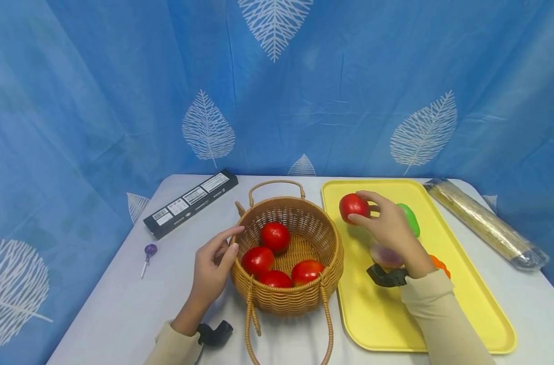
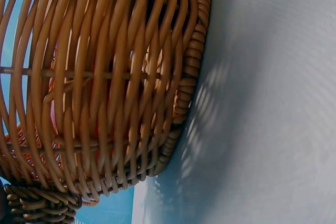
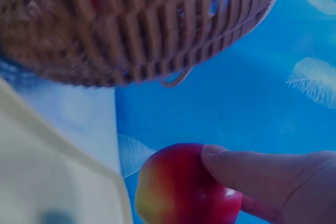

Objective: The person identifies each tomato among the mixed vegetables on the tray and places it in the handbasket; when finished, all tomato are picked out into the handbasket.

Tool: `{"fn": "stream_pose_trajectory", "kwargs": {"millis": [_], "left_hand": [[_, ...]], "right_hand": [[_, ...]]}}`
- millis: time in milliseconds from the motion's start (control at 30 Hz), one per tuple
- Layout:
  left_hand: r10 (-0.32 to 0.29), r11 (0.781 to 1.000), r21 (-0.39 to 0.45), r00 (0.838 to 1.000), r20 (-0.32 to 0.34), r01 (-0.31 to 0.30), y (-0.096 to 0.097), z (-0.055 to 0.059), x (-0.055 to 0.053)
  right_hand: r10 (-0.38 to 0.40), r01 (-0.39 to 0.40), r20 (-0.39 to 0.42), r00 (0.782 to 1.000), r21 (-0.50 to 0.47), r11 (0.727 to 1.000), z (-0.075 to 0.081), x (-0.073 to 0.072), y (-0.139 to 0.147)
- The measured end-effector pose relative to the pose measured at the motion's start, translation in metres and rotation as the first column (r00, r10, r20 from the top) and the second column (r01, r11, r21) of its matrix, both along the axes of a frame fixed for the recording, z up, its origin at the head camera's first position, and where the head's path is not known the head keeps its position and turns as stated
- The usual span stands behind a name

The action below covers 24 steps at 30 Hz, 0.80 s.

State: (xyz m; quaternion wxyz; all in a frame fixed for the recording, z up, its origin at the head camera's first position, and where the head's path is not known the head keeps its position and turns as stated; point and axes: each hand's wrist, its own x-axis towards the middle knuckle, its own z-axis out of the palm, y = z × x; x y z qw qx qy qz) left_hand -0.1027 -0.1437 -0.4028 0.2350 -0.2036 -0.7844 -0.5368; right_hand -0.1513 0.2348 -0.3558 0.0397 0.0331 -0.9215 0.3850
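Over the back left of the yellow tray (image 1: 373,324), my right hand (image 1: 388,225) pinches a red apple (image 1: 353,207) between thumb and fingers. In the right wrist view the apple (image 3: 184,187) shows a yellow-green patch, with the thumb pressed on its skin. My left hand (image 1: 213,261) touches the left rim of the brown wicker basket (image 1: 286,301), thumb and forefinger spread apart. Several red apples (image 1: 275,237) lie inside the basket. Only the woven side of the basket (image 2: 115,77) shows in the left wrist view, with red between the strands.
On the tray, partly behind the right hand, lie a green item (image 1: 409,219), a purplish round item (image 1: 386,255) and an orange item (image 1: 440,266). A long clear-wrapped pack (image 1: 487,223) lies at right; a black box (image 1: 190,204) and purple lollipop (image 1: 150,251) at left.
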Motion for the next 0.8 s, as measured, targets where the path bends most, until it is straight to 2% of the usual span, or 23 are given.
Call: {"fn": "stream_pose_trajectory", "kwargs": {"millis": [133, 267, 367, 533, 800], "left_hand": [[-0.019, 1.0, 0.018, 1.0, 0.004, 0.019, 0.003, 0.012, 0.006], [-0.026, 0.999, 0.025, 0.999, -0.024, 0.027, 0.006, 0.019, 0.01], [-0.016, 1.0, 0.014, 0.999, -0.034, 0.017, 0.004, 0.013, 0.007], [0.001, 1.0, -0.001, 1.0, -0.022, -0.001, -0.001, -0.004, -0.001], [-0.006, 1.0, 0.008, 1.0, -0.021, 0.006, 0.001, 0.004, 0.002]], "right_hand": [[-0.016, 0.016, -0.053, 0.998, -0.01, 1.0, 0.008, 0.006, -0.002], [-0.017, 0.016, -0.077, 0.997, -0.017, 1.0, 0.014, 0.009, -0.004], [-0.021, 0.02, -0.075, 0.997, -0.024, 1.0, 0.016, 0.012, -0.005], [-0.01, 0.005, -0.073, 0.997, -0.062, 0.998, 0.018, 0.013, -0.011], [-0.017, 0.002, -0.122, 0.992, -0.117, 0.993, 0.022, 0.017, -0.021]]}}
